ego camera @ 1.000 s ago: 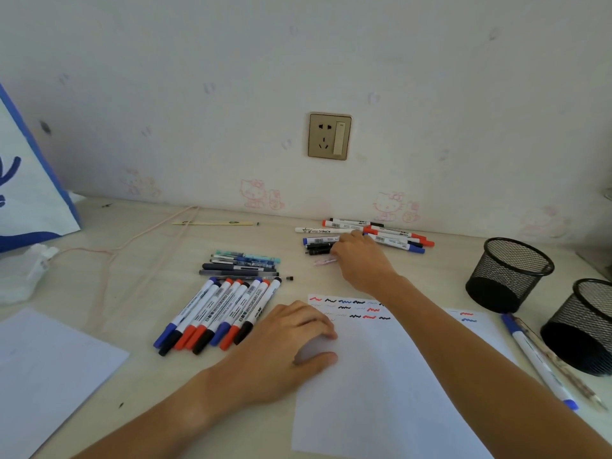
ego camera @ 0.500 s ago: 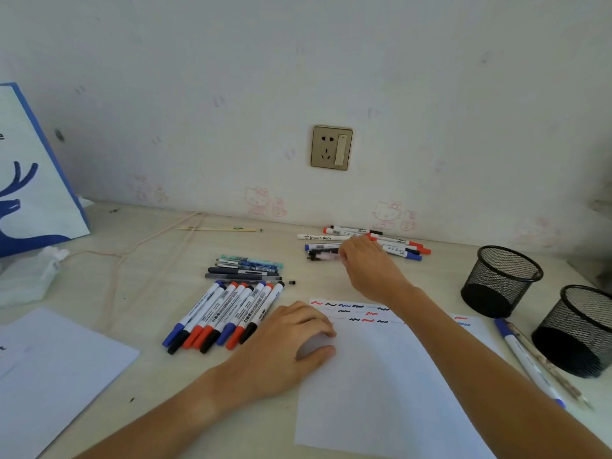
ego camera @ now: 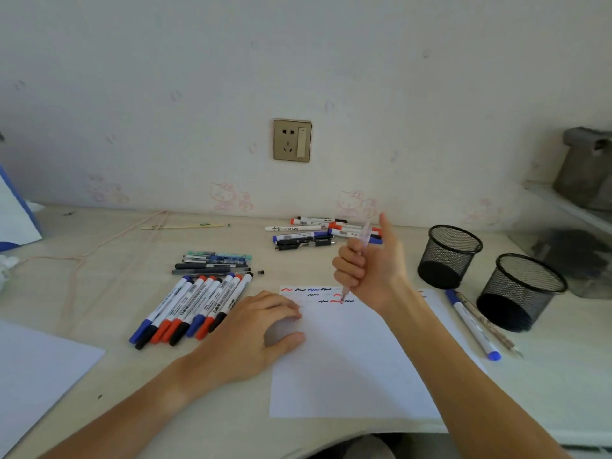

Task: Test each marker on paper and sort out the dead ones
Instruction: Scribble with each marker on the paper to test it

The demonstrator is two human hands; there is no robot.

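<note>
1. Paper [ego camera: 357,366] lies flat on the counter [ego camera: 116,293], scribbles along its far edge.
2. Left hand [ego camera: 255,329] rests on the paper's left edge, fingers relaxed.
3. Right hand [ego camera: 371,266], thumb raised, grips a translucent pen [ego camera: 363,236] upright, tip at the scribbles.

Right hand [ego camera: 371,270] grips a clear pink pen [ego camera: 356,260] in its fist, thumb up, tip down at the squiggles on the test sheet [ego camera: 351,359]. Left hand [ego camera: 251,332] rests on the sheet's left edge, just beside a row of capped markers [ego camera: 195,306]. Two mesh cups [ego camera: 450,256] stand right.
</note>
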